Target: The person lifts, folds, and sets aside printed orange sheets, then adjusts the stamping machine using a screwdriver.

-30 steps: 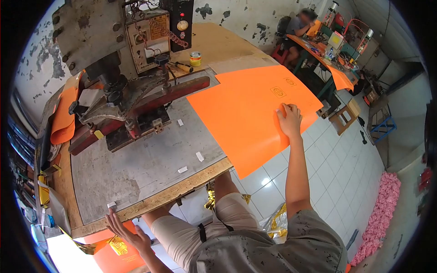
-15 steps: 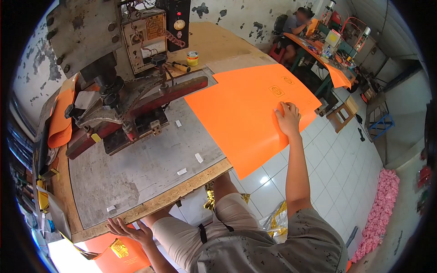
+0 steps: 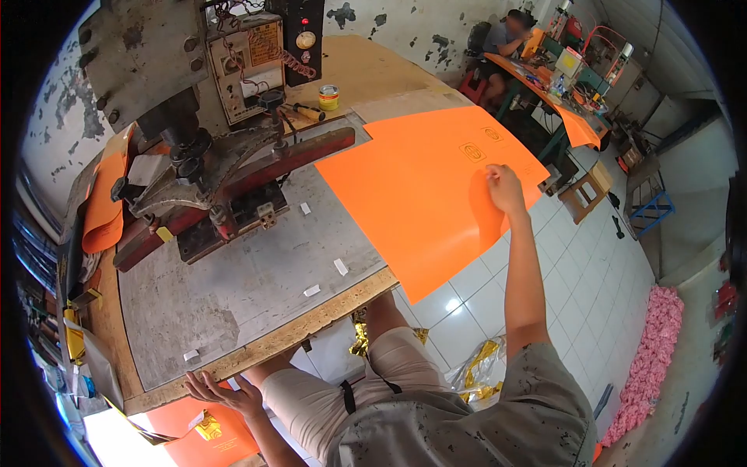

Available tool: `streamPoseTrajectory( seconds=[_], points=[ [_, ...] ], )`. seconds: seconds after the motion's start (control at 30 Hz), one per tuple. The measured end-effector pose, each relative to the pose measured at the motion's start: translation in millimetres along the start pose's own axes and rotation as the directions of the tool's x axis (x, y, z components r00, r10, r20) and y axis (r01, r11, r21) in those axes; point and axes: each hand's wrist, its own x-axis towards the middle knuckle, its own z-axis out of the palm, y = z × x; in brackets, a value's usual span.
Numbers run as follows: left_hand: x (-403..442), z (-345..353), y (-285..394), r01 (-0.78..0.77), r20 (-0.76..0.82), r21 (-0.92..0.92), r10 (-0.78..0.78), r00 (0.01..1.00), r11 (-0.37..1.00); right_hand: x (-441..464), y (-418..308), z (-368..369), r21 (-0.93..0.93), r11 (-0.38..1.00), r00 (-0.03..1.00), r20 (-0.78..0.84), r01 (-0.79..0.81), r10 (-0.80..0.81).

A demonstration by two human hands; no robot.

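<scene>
A large orange sheet (image 3: 420,187) with small printed emblems lies at the table's right end, and its near corner hangs past the edge. Over its right part is my right hand (image 3: 507,189), fingers curled in, with no object visible in it. A shadow on the sheet suggests the hand is raised off it. My left hand (image 3: 222,393) is open, palm up and fingers spread, at the table's front edge. Below that hand is another orange sheet (image 3: 222,440) with a gold patch. The press (image 3: 233,187) stands over the grey metal plate (image 3: 257,303), left of the large sheet.
White tape pieces (image 3: 341,267) mark the plate. A small can (image 3: 328,98) and a screwdriver (image 3: 307,112) sit behind the press. Folded orange sheets (image 3: 105,202) rest at the left. Another person (image 3: 506,43) sits at a far table. Gold foil scraps (image 3: 476,373) lie on the tiled floor.
My right hand has lifted from the large orange sheet and shifted slightly right, its fingers curling in. The sheet stays in place. My left hand has hardly moved.
</scene>
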Motion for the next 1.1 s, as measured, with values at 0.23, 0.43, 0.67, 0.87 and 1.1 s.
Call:
streamPoseTrajectory(
  seconds=[0.23,0.43,0.67,0.87,1.1],
  points=[
    [-5,0,-4,0.009,0.015,0.014,-0.009,1.0,1.0,33,27,4,-0.292,0.953,0.99,-0.136,-0.077,0.038],
    [1,2,1,0.007,-0.015,0.009,-0.007,1.0,1.0,31,44,6,-0.152,0.988,0.988,-0.144,0.031,-0.053],
    [-4,6,-3,0.001,-0.024,0.011,0.0,1.0,1.0,52,43,-22,-0.049,0.995,0.991,0.099,0.092,-0.087],
    [-5,7,-3,0.014,-0.029,0.034,-0.013,0.999,0.999,46,40,-24,-0.04,0.998,0.993,0.109,0.054,-0.049],
    [-5,6,-4,0.0,-0.024,0.035,0.0,1.0,0.999,28,45,-6,-0.033,0.993,0.992,-0.065,0.11,-0.111]
  ],
)
